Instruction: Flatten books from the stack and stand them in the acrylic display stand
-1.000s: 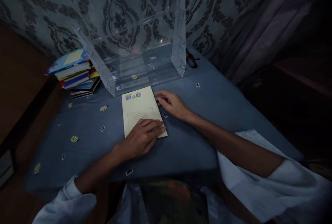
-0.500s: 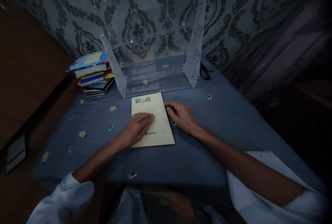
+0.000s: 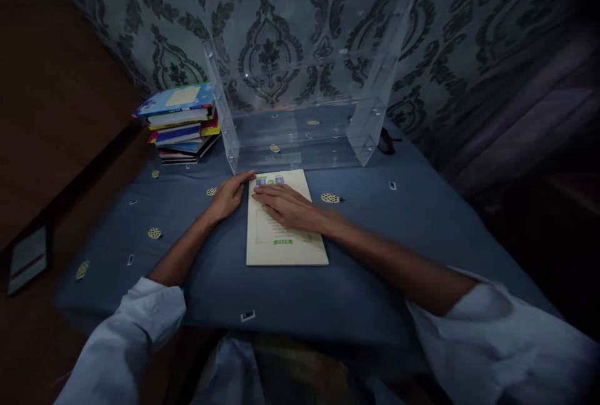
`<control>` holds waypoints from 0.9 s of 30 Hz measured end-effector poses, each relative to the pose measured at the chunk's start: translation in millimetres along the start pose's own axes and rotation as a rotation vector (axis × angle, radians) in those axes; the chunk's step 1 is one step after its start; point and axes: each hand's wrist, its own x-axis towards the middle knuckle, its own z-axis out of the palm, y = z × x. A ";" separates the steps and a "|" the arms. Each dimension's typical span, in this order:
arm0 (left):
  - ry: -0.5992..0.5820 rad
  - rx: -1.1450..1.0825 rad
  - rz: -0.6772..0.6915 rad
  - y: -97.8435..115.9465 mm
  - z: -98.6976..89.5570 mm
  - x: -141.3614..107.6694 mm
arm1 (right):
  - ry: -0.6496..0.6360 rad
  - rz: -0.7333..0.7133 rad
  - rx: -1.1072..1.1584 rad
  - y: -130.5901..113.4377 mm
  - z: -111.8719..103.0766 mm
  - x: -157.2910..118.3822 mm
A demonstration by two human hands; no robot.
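A cream-coloured book (image 3: 267, 252) lies on the blue tablecloth in front of me, with a barcode and a QR code near its far edge and a green label lower down. My right hand (image 3: 285, 207) rests flat across the upper part of its cover, fingers stretched toward the left and covering some of the print. At the far left corner of the book is my left hand (image 3: 229, 195), its fingers extended and the tips touching or very near the corner. Neither hand grips the book.
A clear acrylic rack (image 3: 300, 149) stands just behind the book. To its left is a stack of books (image 3: 182, 124); dark glasses (image 3: 387, 142) lie to its right. A tablet-like device (image 3: 28, 260) is at the far left, beyond the edge of the blue tablecloth (image 3: 197, 292).
My left hand has moved off the cover to the book's far left corner. My right hand has come from the right edge onto the cover. The view has shifted slightly left.
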 end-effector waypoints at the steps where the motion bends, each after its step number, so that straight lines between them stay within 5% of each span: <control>1: -0.001 -0.030 -0.011 -2.0 -0.5 0.0 | -0.011 -0.003 -0.001 0.7 2.4 7.5; 6: -0.010 -0.077 -0.031 -5.2 -2.0 1.3 | -0.057 -0.061 0.033 -6.2 11.9 14.4; 18: -0.037 0.019 -0.035 4.4 -5.3 1.0 | -0.188 -0.149 0.172 -85.8 20.5 -52.4; 27: -0.022 0.087 -0.042 5.7 -1.7 -0.9 | 0.013 0.071 0.005 -74.7 22.7 -89.3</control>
